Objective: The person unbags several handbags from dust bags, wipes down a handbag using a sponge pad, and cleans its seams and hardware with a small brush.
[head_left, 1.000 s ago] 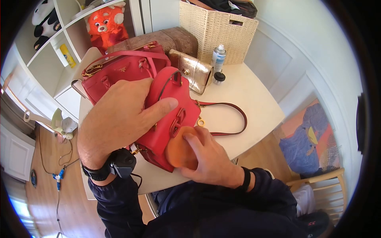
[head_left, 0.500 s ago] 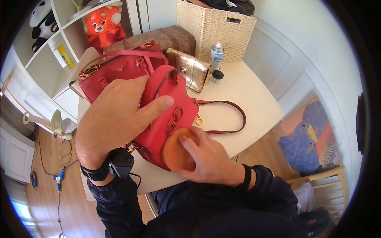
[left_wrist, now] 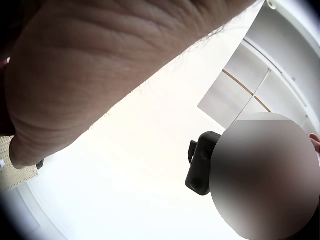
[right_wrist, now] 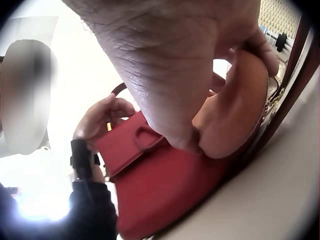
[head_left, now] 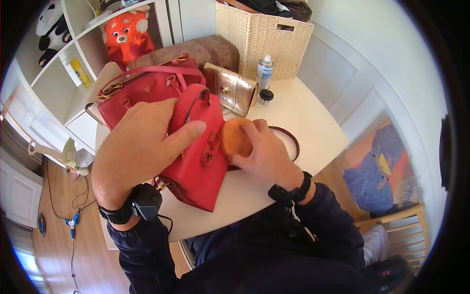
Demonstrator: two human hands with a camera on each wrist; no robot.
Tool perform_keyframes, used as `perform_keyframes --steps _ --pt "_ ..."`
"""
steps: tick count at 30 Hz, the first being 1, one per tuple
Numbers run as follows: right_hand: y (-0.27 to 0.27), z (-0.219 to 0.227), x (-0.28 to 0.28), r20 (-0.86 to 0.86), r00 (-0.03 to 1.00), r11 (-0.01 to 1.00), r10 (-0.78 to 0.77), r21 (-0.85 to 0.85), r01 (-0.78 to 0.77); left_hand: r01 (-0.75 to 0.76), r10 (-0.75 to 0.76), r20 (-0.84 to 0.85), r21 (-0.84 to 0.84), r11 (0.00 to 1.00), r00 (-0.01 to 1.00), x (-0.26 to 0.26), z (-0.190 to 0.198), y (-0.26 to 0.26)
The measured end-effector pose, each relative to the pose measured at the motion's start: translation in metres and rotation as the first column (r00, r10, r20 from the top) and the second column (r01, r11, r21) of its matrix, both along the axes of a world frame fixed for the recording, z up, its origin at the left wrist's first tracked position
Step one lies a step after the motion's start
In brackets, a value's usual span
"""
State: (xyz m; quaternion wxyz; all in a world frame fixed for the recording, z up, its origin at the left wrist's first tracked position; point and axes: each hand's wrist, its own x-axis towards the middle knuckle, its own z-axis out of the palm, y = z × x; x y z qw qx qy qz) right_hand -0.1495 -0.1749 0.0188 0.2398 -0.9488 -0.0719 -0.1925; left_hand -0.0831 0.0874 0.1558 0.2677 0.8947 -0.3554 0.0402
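A small red handbag (head_left: 193,181) leans tilted on the white table. My left hand (head_left: 139,142) grips its top beside the handle, thumb lying along the front, the other fingers hidden behind in the head view. In the right wrist view, the left hand (right_wrist: 100,117) curls over the bag's top edge. My right hand (head_left: 267,152) pinches a round orange pad (head_left: 234,137), thumb on one side and fingers on the other, at the bag's right edge. The pad (right_wrist: 240,107) bends in the right wrist view. The left wrist view shows mostly my palm (left_wrist: 90,65).
Behind stand a larger red handbag (head_left: 142,90), a gold clutch (head_left: 232,90), a brown chest (head_left: 210,51) and a wicker basket (head_left: 264,41). A spray can (head_left: 265,71) and a black-capped small item (head_left: 266,96) stand right of the clutch. A strap (head_left: 293,142) loops over the table (head_left: 318,122).
My right hand has carried the orange pad from the bag's lower right corner up and away to its right edge, its wrist turning. The left hand keeps its hold on the bag.
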Motion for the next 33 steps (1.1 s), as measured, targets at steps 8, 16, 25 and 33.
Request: perform_keyframes --steps 8,16,25,33 --pt "0.02 -0.004 -0.031 -0.038 0.994 0.995 0.099 0.006 -0.099 -0.016 0.017 0.056 -0.017 1.0 0.998 0.0 -0.005 -0.001" --pt "0.003 -0.009 0.0 -0.057 0.998 0.999 -0.037 0.024 0.038 -0.035 0.031 -0.054 -0.064 0.997 0.998 0.0 0.005 -0.001" --pt "0.016 0.006 -0.051 -0.115 0.981 0.987 0.157 -0.02 -0.16 -0.041 0.042 0.007 -0.077 0.996 0.999 0.006 -0.001 0.0" --pt "-0.005 0.048 -0.029 0.143 0.948 0.94 0.284 0.153 -0.305 -0.077 0.081 0.051 -0.075 0.994 0.995 0.006 -0.004 0.0"
